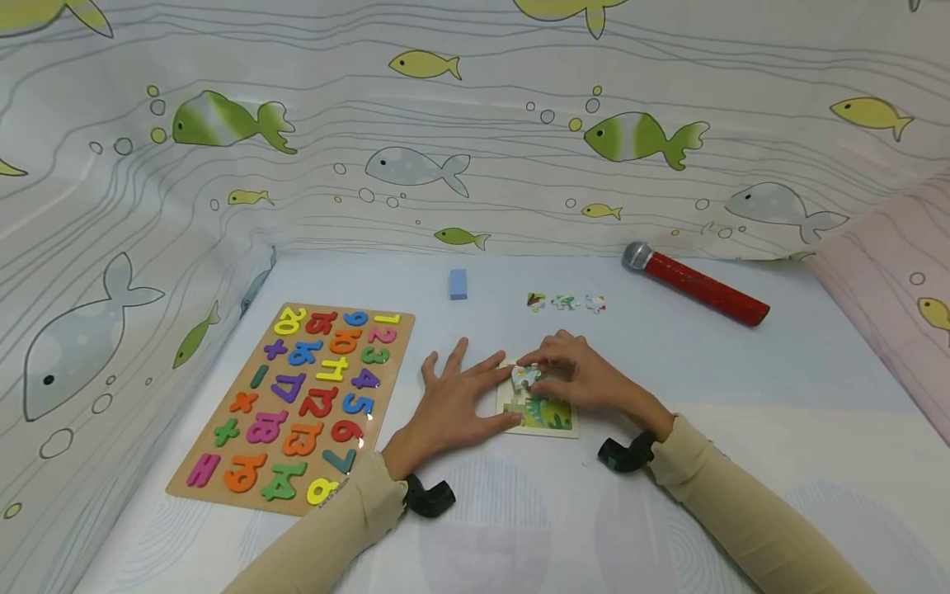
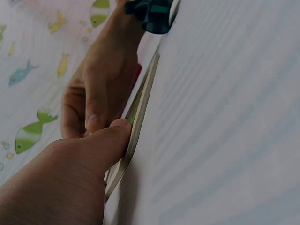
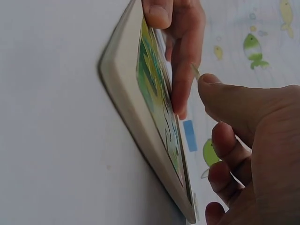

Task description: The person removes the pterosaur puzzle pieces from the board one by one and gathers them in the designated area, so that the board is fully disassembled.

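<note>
Here, a puzzle piece [image 1: 525, 377] sits over the puzzle tray [image 3: 123, 77] toward eleven o'clock, pinched in the right hand [image 1: 586, 375]; the right-wrist view shows it edge-on, slanting eleven to five, its long axis unclear. The left hand [image 1: 456, 404], fingers spread apart, touches the tray around nine. Three loose pieces [image 1: 566, 303] lie toward one.

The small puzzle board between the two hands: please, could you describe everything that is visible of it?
The puzzle board is flat, with a pale, wood-like frame around a printed picture, mostly green, in which piece seams show. It lies on the pale tabletop. The left hand rests its thumb on the left side, and its forefinger appears to touch the edge. The right hand pinches a puzzle piece above the far part, which is partly hidden.
</note>
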A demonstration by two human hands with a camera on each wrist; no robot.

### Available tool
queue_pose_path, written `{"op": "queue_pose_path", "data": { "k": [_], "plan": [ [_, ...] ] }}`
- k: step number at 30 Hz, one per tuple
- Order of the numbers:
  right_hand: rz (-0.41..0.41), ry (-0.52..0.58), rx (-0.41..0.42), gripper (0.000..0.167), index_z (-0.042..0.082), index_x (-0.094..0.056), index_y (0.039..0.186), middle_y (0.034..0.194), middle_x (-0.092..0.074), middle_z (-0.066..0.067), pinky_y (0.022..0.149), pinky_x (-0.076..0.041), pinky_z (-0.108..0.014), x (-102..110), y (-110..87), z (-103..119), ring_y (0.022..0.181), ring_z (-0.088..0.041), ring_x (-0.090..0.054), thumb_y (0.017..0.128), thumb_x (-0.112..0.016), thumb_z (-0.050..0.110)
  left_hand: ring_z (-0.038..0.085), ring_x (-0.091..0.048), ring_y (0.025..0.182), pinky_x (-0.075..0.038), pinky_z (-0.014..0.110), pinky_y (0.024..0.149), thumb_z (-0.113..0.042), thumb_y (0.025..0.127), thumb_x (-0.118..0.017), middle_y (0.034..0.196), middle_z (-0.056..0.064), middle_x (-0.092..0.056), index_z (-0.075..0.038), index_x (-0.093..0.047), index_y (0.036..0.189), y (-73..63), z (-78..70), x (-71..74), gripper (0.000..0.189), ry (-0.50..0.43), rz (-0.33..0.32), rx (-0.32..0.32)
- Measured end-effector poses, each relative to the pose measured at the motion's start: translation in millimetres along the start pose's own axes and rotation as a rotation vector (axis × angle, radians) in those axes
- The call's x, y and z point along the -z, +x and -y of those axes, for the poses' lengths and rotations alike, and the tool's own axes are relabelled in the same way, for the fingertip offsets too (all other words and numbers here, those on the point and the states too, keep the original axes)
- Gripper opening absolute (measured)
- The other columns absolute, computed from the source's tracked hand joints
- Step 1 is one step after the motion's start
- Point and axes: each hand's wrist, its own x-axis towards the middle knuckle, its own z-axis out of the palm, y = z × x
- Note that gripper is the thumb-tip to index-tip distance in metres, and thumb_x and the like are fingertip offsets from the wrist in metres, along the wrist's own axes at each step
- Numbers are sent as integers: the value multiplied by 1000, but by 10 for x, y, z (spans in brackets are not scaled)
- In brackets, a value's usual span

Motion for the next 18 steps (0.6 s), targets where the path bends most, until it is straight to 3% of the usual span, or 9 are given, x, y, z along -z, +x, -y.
{"op": "queue_pose_path", "data": {
  "k": [18],
  "plan": [
    [-69,9,-31,36,14,-74,123,90,-61,1,82,-31,-37,78,13,-122,89,-19,-45,88,-81,15,44,-17,157,-8,76,112,-71,85,-62,160,-10,-44,-34,-53,149,-7,-4,5,74,-5,15,5]
  ]
}}
